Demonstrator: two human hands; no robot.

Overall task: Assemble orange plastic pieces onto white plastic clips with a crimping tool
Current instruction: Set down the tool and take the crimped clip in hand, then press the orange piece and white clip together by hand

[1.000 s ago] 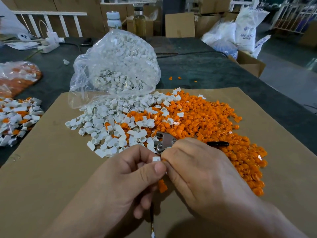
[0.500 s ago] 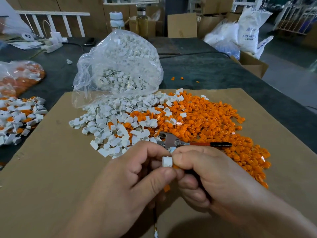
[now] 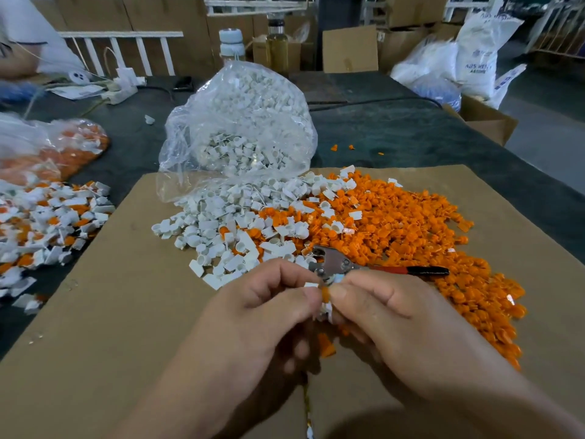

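Note:
My left hand (image 3: 253, 315) and my right hand (image 3: 399, 318) meet over the cardboard sheet (image 3: 104, 312). Between their fingertips they pinch a white clip (image 3: 324, 307) with an orange piece (image 3: 325, 292) on top of it. The crimping tool (image 3: 335, 263), with a metal head and red-and-black handles, lies just behind my fingers on the piles. Loose white clips (image 3: 228, 229) spread to the left and orange pieces (image 3: 411, 223) to the right. Another orange piece (image 3: 326, 345) shows below my hands.
A clear bag of white clips (image 3: 243, 122) stands behind the piles. Assembled white-and-orange parts (image 3: 41, 223) lie at the left, beside a bag of orange pieces (image 3: 53, 150). Bottles, cardboard boxes and white sacks stand beyond the dark table.
My hands stay together while the clip turns between my fingertips; an orange piece now shows on top of it. The crimping tool lies where it was.

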